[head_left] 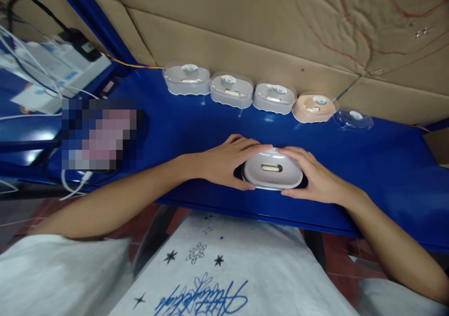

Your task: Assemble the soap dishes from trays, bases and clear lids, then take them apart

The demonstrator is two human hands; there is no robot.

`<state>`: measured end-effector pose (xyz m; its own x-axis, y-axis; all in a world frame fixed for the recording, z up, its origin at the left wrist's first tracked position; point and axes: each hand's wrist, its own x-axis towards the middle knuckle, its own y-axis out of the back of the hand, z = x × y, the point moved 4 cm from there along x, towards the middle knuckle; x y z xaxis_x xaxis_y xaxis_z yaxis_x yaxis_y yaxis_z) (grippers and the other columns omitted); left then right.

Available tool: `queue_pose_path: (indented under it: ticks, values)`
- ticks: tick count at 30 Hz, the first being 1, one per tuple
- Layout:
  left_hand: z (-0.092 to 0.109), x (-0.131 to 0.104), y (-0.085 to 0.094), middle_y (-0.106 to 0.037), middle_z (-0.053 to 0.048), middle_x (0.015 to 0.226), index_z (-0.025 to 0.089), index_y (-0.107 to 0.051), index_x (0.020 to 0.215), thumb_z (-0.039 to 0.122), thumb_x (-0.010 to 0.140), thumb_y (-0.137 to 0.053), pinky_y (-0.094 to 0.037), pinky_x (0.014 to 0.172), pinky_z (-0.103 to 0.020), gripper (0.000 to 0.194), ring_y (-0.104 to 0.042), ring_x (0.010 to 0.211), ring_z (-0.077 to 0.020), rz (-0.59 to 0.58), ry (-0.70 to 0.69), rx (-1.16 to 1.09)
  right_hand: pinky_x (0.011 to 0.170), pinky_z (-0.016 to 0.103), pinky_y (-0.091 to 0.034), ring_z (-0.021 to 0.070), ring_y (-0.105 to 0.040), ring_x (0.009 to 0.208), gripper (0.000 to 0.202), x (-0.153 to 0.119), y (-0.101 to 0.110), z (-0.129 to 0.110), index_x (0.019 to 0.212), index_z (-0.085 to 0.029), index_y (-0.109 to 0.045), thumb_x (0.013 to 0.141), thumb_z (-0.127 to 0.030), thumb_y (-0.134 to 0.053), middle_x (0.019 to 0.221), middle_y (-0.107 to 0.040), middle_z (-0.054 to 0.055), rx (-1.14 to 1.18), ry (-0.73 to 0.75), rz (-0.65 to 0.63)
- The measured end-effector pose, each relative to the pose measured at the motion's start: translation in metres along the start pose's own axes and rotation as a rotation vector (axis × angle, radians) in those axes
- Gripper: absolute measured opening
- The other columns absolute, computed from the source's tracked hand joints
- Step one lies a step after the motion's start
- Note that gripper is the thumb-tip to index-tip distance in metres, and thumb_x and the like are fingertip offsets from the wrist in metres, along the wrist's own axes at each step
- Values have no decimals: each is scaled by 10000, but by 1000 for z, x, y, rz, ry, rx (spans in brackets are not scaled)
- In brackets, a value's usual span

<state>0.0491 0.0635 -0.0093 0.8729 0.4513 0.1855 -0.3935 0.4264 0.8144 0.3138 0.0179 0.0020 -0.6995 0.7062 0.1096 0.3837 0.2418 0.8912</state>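
Observation:
A small oval plastic box with a pale grey body, a clear lid and a light slot-shaped piece on top rests on the blue table near its front edge. My left hand grips its left side, thumb at the near edge and fingers at the far edge. From the right, my right hand clasps it the same way, thumb near and fingers far. The fingertips of both hands almost meet at the box's far rim, hiding part of it.
Along the cardboard wall stand several similar boxes: grey ones, a peach one and a clear lid at the right end. Left on the blue table lie a blurred-out device, cables and a white power strip.

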Motion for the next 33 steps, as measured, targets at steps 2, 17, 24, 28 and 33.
queue_pose_path:
  ticks: [2, 17, 24, 28, 33]
  values:
    - [0, 0, 0, -546, -180, 1652, 320, -264, 1780, 613, 912, -836, -280, 1295, -599, 1080, -519, 1511, -412, 5, -2, 2, 1169, 676, -534, 441, -557, 1504, 969, 0, 1, -1, 1735, -358, -282, 955, -571, -816, 1662, -527, 181, -5, -3, 8]
    - [0, -1, -1, -524, -193, 1673, 316, -232, 1790, 604, 916, -830, -303, 1295, -595, 1098, -521, 1515, -413, 12, -17, 25, 1223, 706, -497, 437, -514, 1555, 939, -2, 1, 0, 1720, -382, -328, 947, -562, -831, 1674, -497, 174, -12, -39, -9]
    - [0, 0, 1, -535, -189, 1664, 311, -264, 1789, 631, 918, -821, -299, 1297, -601, 1082, -517, 1517, -424, 5, 13, -9, 1221, 682, -505, 426, -525, 1548, 927, -2, 1, 1, 1720, -362, -317, 963, -571, -810, 1677, -494, 179, -3, -30, -16]
    - [0, -1, 1, -540, -186, 1664, 317, -262, 1792, 638, 928, -807, -303, 1286, -593, 1070, -524, 1505, -421, -3, 26, -9, 1190, 680, -532, 435, -572, 1502, 971, -1, 0, 3, 1729, -367, -293, 945, -560, -832, 1656, -525, 179, 11, -8, 24]
    - [-1, -1, -1, -541, -180, 1662, 320, -242, 1793, 647, 929, -809, -308, 1282, -571, 1084, -517, 1510, -409, -2, 14, 18, 1181, 686, -541, 443, -580, 1495, 969, -1, 0, 3, 1727, -372, -301, 941, -567, -834, 1650, -538, 173, 5, -11, 32]
